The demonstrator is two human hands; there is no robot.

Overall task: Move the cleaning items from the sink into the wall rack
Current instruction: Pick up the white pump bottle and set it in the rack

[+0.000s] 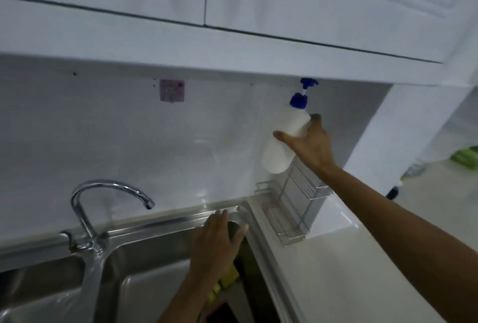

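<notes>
My right hand (311,145) grips a white pump bottle (280,152) with a blue pump head, held tilted in the air just above the wire wall rack (297,208). The rack hangs on the side wall at the right, with nothing visible in it. My left hand (216,243) reaches into the steel sink (155,252) at its far right corner, fingers curled over a dark green and yellow sponge (229,280). Most of the sponge is hidden under the hand. A dark item lies lower in the basin, partly cut off.
A chrome tap (103,201) curves over the sink at the left. White upper cabinets (232,12) hang low overhead, close to the bottle's pump. A pink hook plate (172,90) sticks to the white backsplash. A white counter (349,258) runs along the right.
</notes>
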